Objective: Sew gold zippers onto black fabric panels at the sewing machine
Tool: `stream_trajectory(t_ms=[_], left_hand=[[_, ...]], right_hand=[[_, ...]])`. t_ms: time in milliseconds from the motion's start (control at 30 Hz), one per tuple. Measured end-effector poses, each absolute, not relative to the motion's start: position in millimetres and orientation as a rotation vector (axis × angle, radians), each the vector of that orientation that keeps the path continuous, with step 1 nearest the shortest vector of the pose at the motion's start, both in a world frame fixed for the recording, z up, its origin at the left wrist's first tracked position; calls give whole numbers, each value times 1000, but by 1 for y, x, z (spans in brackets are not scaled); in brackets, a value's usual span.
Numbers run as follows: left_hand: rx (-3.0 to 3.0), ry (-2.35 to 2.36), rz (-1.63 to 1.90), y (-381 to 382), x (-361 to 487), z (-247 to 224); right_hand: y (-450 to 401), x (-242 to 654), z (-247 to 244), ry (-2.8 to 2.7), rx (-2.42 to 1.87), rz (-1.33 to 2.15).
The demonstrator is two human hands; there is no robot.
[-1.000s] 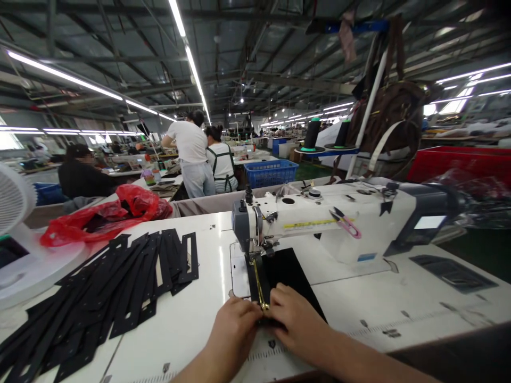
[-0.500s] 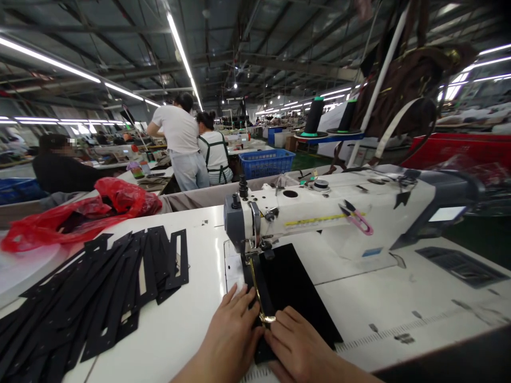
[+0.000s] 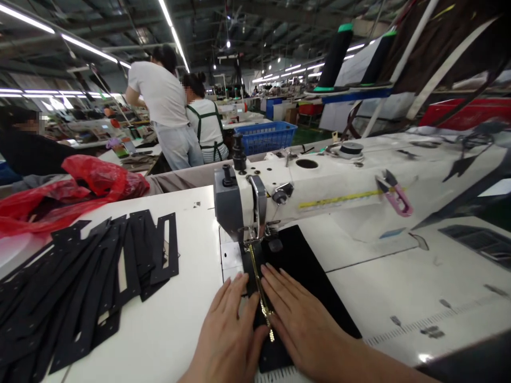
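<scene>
Zipper (image 3: 261, 290), gold-toothed, lies along the left edge of a black fabric panel (image 3: 307, 276) on the white bench (image 3: 187, 324), running from under the presser foot of the sewing machine (image 3: 279, 205) back toward the person, its pull near the bottom end. Both hands press flat on the panel, one on each side of the zipper. Left hand (image 3: 229, 332) rests with its fingers (image 3: 235, 284) stretched out and slightly spread, just left of the teeth, partly on the bare bench; it grips nothing. Right hand (image 3: 303, 319) lies palm down on the black fabric just right of the teeth, fingers straight and close together, also holding nothing, only pushing down.

Just beyond the fingertips the needle area of the machine stands over the top end of the zipper. On the machine's arm lie pink thread snips (image 3: 395, 194) beside a yellow tape strip. Left of the machine a heap of black cut-out strips (image 3: 88, 282) fans across the bench, and behind it sits a red plastic bag (image 3: 75, 191). Farther back a blue basket (image 3: 265, 137) stands near two people at another station, one in a white shirt (image 3: 162, 96). Dark thread cones (image 3: 337, 53) rise on a stand behind the machine.
</scene>
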State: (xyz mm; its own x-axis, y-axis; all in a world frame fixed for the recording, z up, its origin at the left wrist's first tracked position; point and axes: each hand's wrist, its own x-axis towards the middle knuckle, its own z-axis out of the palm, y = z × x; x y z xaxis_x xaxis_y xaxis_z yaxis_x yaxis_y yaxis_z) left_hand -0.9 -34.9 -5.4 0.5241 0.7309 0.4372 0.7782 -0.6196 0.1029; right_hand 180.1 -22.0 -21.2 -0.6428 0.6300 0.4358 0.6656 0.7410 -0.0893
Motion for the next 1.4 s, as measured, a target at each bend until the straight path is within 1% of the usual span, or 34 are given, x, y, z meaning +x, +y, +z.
stream_trajectory(t_ms=[167,300,833,1100,1400], left_hand=[[-2639,-1261,-553,-32,-3,-3],[-2637,-1272,-523,-27,-3,-1],[-2571,-1277,-686,1,-4,-7],[-2614,-1349,-706,15,-6,-7],[-2640,-1451,-769,30,-5,-6]], right_hand=[[-22,181,-22,-2510,-1003,-66],[-18,180,-22,-2503,-1019,-79],[11,175,-25,-2489,-1054,-121],[26,172,-21,-2457,-1023,-53],[44,170,-18,-2449,-1032,99]])
